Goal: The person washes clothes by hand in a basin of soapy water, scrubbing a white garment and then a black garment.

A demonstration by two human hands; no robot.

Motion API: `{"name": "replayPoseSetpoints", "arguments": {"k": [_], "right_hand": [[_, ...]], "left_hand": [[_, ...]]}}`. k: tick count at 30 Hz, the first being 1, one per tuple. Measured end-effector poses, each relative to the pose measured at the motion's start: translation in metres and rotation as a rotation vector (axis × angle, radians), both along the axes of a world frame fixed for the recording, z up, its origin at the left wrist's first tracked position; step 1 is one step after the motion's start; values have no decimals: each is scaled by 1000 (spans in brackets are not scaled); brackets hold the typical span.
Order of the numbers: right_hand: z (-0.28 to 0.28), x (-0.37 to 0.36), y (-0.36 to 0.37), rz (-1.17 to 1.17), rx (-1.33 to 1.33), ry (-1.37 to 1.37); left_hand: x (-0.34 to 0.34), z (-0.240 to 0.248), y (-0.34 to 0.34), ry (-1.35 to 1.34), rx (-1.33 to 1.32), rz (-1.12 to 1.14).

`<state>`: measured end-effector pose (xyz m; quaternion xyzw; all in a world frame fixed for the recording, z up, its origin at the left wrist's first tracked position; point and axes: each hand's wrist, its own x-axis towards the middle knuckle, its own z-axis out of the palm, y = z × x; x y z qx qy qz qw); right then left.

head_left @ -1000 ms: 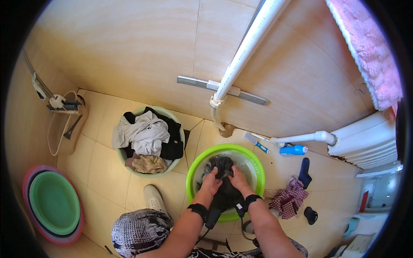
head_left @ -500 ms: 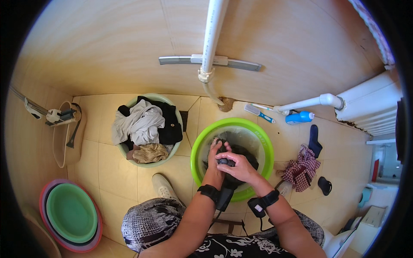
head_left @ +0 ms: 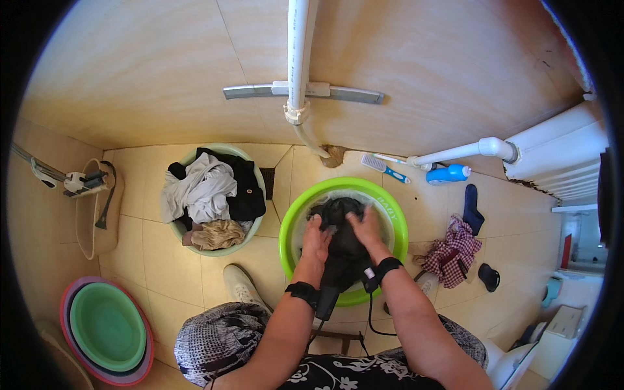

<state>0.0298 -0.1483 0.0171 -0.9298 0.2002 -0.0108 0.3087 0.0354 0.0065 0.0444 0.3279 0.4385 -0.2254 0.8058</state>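
Note:
A wet black garment [head_left: 344,244] lies bunched in a bright green basin [head_left: 402,237] of cloudy water. My left hand [head_left: 316,240] is at the garment's left side, palm turned inward and fingers stretched out. Opposite it, my right hand [head_left: 366,229] rests against the garment's right side with its fingers extended; its thumb points inward. Both hands are open and a gap of dark cloth separates them. How much of the garment lies under the water cannot be made out.
Left of the basin stands a pale green tub [head_left: 255,235] heaped with clothes. Stacked basins [head_left: 107,325] sit at lower left. To the right are a scrub brush [head_left: 385,168], a blue bottle [head_left: 448,173], a dark sock [head_left: 472,209], a checkered cloth [head_left: 450,251] and a dark shoe [head_left: 489,277].
My hands were together over the basin, closed around dark cloth. Now they are apart and open, one on each side of the garment, which is more spread out. The view has shifted slightly.

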Motion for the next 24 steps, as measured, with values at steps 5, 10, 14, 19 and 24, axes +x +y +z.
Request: {"name": "replayPoseSetpoints", "arguments": {"k": [5, 10, 14, 19, 24], "right_hand": [[-15, 3, -31, 26, 108, 328], [74, 7, 8, 186, 1062, 341], [149, -10, 47, 532, 819, 295], [107, -8, 46, 280, 150, 95], [108, 3, 36, 245, 120, -47]], "left_hand": [[-9, -26, -2, -19, -99, -12], [-7, -4, -3, 13, -148, 160], [7, 49, 4, 86, -366, 139], [-16, 27, -32, -177, -78, 60], [-8, 45, -40, 98, -208, 37]]}}
